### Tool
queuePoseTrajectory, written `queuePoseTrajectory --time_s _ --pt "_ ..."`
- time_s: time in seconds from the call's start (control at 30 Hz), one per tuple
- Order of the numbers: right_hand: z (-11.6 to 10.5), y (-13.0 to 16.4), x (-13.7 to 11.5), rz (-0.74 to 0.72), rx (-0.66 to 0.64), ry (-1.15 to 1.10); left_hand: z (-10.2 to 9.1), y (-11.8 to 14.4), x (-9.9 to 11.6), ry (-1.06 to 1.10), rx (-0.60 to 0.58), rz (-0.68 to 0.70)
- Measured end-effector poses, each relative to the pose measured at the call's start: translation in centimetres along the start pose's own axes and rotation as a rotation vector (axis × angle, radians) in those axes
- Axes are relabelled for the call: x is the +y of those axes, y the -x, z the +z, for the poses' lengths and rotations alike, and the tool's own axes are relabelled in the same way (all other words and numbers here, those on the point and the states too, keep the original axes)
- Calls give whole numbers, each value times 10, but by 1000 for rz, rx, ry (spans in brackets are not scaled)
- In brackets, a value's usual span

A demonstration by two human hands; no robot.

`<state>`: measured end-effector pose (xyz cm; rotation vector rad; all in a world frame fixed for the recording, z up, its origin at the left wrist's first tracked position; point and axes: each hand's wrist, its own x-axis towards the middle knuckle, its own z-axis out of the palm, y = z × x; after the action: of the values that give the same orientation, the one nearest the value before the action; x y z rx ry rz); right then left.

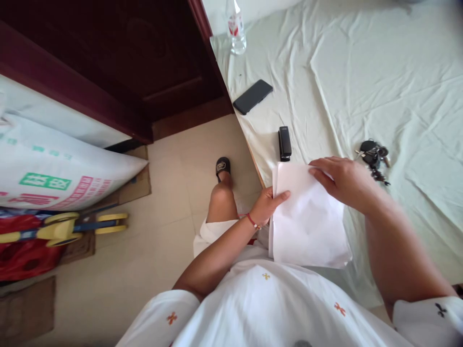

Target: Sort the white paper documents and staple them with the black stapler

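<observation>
A stack of white paper sheets [307, 226] lies close to my body at the edge of the cloth-covered surface, its left edges slightly uneven. My left hand [266, 205] grips the stack's left side, thumb on top and the other fingers underneath. At the upper right corner, my right hand [338, 178] has its thumb and fingers closed on the sheets. Just beyond the top edge of the paper sits a black stapler [285, 143], which neither hand touches.
A black phone [252, 97] and a clear bottle [237, 29] are farther back along the left edge of the pale cloth [361, 82]. Keys [374, 156] lie right of my right hand. On the floor at left are a large white sack [68, 164] and a yellow-blue wheeled item [65, 229].
</observation>
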<state>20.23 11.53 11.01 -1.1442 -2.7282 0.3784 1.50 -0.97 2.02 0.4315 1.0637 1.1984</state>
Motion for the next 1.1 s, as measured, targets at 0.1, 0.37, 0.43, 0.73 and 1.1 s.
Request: queuePoseTrajectory --time_s 0.1,0.37,0.43,0.73,1.1 --pt "7 4 1 -38 196 -52 3 -6 -2 -34 70 5" --pt "22 1 -4 -134 392 -190 12 -9 1 -187 41 57" --pt "24 -1 -3 -123 398 -223 11 -9 0 -205 48 60" --pt "29 3 -4 -102 371 -279 12 -14 0 164 38 -54" --pt "3 -5 28 -230 120 -368 14 -21 -4 88 76 -48"
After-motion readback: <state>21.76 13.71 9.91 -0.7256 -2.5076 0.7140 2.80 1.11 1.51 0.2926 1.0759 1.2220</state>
